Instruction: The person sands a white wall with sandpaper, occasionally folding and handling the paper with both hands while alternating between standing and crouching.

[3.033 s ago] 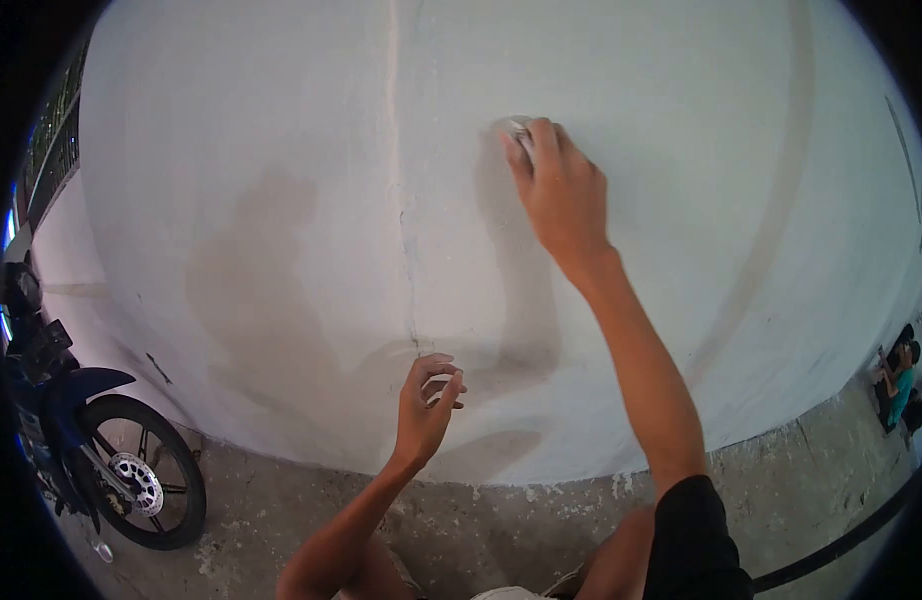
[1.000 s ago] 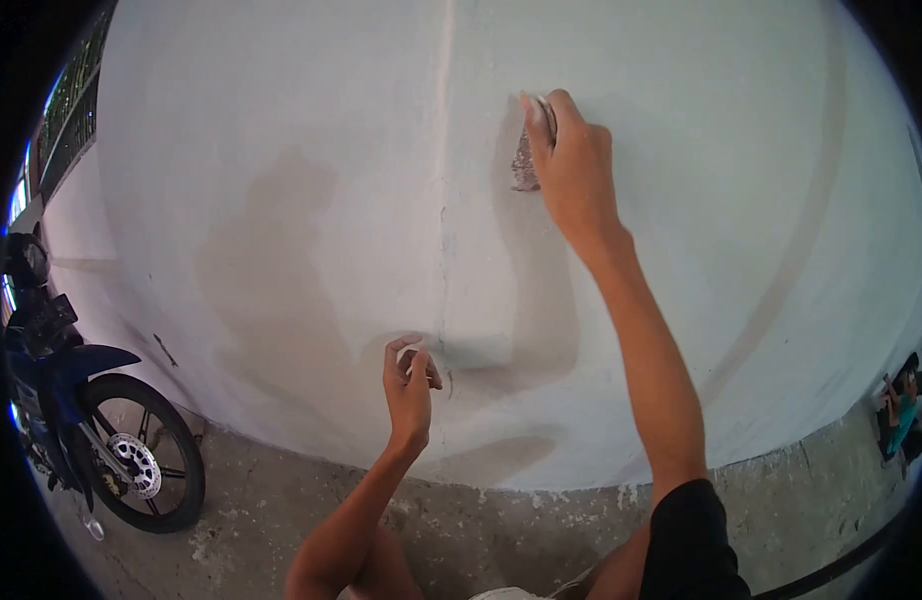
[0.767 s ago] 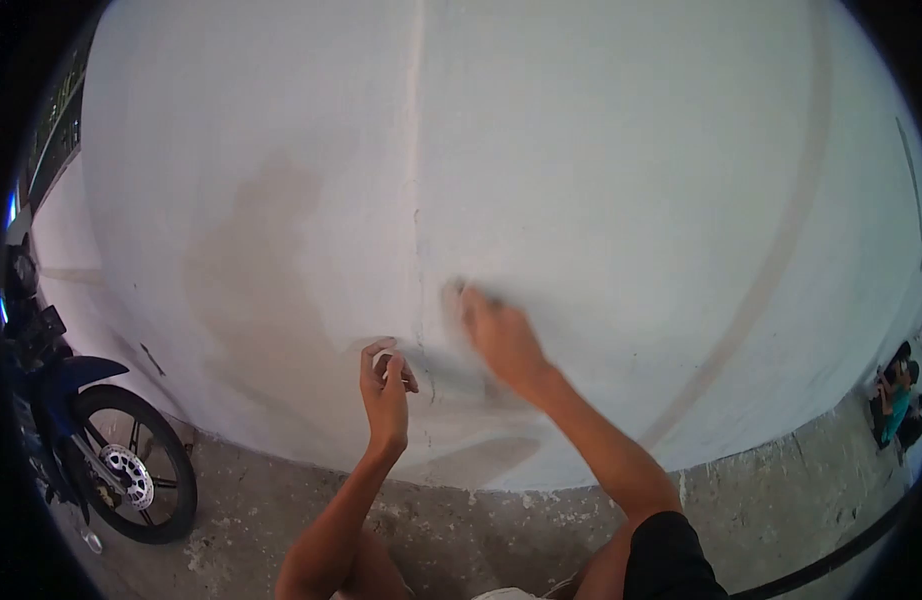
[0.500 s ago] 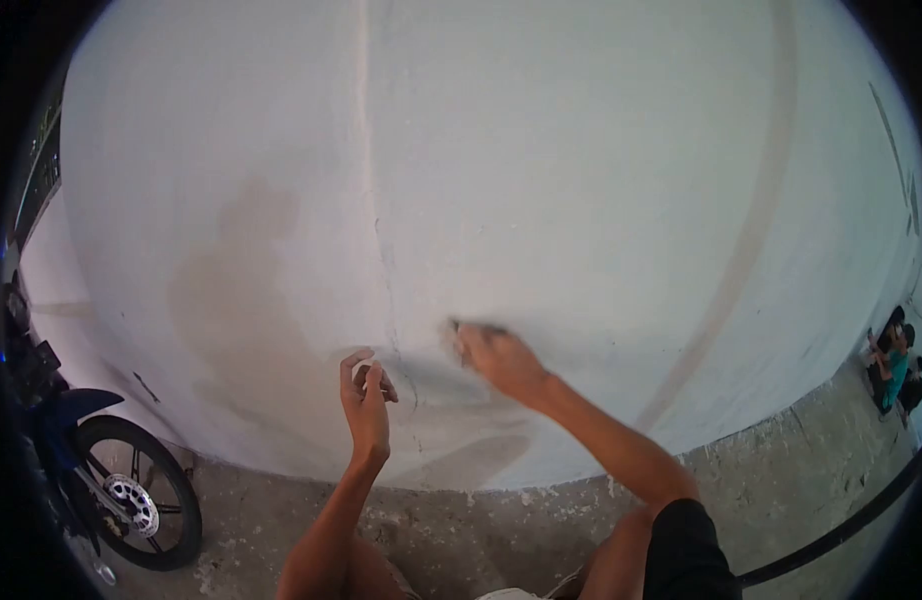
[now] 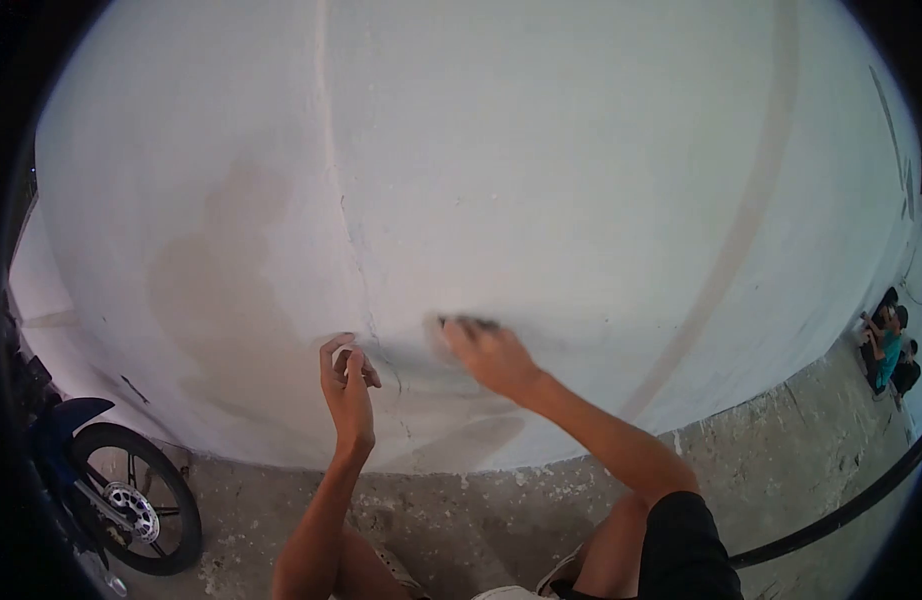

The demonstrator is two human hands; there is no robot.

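Observation:
My right hand [image 5: 497, 360] is closed around a small dark object [image 5: 475, 323] held close to the white wall [image 5: 541, 200]. Motion blur and my fingers hide most of that object, so its kind does not show. To the left, my left hand [image 5: 347, 392] is raised in front of the wall with loosely bent fingers, apart from one another, and nothing visible in them. A thin crack [image 5: 355, 255] runs down the wall between and above the two hands.
A motorbike's front wheel [image 5: 136, 500] stands at the lower left. On the right, several people [image 5: 886, 350] sit by the wall, and a dark hose or cable [image 5: 831, 518] curves near my elbow. Rough concrete floor [image 5: 271, 520] lies below.
The view has shifted slightly, so the crack and motorbike sit further left. My right hand stays at nearly the same spot by the wall, still blurred; my left hand keeps its bent-finger pose.

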